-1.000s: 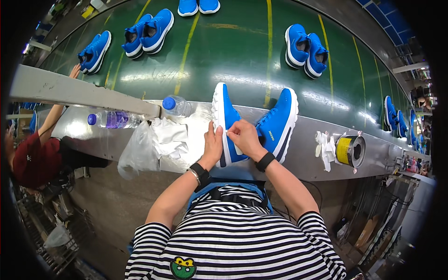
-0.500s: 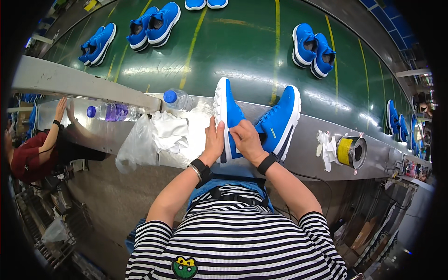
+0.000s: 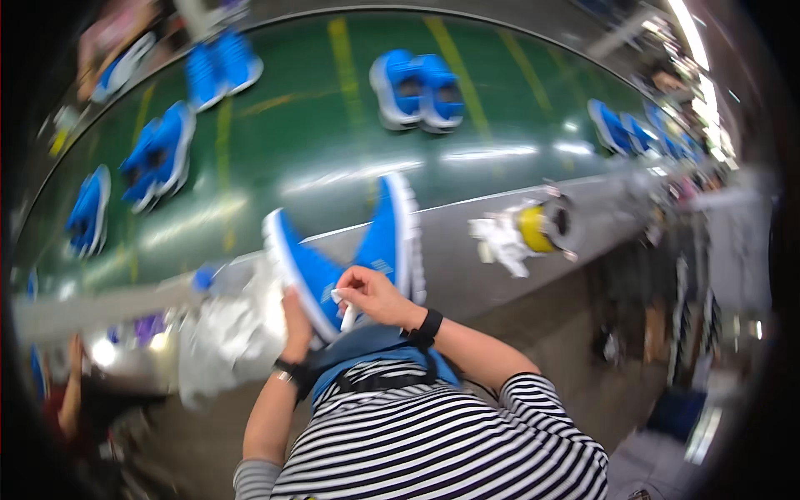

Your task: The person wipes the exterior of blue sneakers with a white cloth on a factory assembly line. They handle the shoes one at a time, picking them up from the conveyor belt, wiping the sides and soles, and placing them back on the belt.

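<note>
Two blue sneakers with white soles lie in a V in front of me, toes pointing away: the left sneaker [image 3: 305, 265] and the right sneaker [image 3: 386, 229]. My left hand [image 3: 297, 323] rests against the outer sole edge of the left one, its fingers stretched along the side rather than wrapped round. Over the heel end, my right hand [image 3: 372, 297] is closed in a pinch on a small white piece of cloth [image 3: 348, 317], part of which hangs below the fingers. The heels are partly covered by this hand and blurred.
Several pairs of blue sneakers [image 3: 417, 90] stand on the green belt [image 3: 283, 142] beyond the metal ledge [image 3: 492, 287]. White rags [image 3: 502, 242] and a yellow-labelled tin [image 3: 537, 229] sit to the right. At left are a plastic bag [image 3: 221, 337], a blue-capped bottle [image 3: 203, 278] and another person's arm [image 3: 73, 387].
My view has swung, so the belt and ledge appear tilted. My right hand has lifted from the left sneaker's side, the white cloth now showing in its pinch. My left hand stays by the sole.
</note>
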Available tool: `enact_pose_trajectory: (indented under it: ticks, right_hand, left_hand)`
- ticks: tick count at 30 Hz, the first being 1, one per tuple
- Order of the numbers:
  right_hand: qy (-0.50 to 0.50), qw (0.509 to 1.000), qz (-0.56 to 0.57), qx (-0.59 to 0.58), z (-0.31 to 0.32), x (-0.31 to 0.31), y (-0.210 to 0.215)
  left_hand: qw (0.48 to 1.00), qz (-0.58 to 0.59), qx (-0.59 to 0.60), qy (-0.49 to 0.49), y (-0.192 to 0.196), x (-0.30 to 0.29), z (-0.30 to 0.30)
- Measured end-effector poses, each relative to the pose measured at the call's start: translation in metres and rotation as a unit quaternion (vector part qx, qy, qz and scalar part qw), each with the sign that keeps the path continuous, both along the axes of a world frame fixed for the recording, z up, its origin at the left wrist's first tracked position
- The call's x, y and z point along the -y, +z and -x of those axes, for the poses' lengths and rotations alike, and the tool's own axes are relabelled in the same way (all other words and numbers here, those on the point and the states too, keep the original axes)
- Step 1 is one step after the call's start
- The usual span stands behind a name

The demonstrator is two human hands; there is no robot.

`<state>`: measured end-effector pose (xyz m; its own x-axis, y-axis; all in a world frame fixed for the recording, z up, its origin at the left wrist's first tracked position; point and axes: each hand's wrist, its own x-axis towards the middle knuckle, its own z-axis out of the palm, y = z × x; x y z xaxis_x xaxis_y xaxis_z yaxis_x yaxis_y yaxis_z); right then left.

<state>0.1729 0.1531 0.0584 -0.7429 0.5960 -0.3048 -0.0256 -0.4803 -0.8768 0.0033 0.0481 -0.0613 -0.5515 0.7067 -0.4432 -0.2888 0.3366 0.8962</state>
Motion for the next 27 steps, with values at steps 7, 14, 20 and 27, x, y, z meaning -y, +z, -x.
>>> enact_pose_trajectory:
  ticks: [7, 14, 20, 27]
  right_hand:
    - [-0.403, 0.879, -0.159, 0.201, -0.258, -0.108, 0.032]
    - [-0.291, 0.604, -0.387, 0.633, -0.387, -0.170, -0.013]
    - [-0.242, 0.602, -0.361, 0.669, -0.392, -0.179, -0.029]
    - [-0.394, 0.637, -0.414, 0.517, -0.376, -0.179, -0.012]
  left_hand:
    - [0.986, 0.063, -0.147, -0.043, -0.006, 0.009, 0.011]
    - [1.000, 0.014, 0.015, -0.022, 0.013, 0.013, 0.016]
    - [0.999, 0.048, 0.002, -0.002, 0.032, 0.009, 0.005]
    - [0.996, 0.077, -0.033, 0.038, -0.016, 0.029, 0.021]
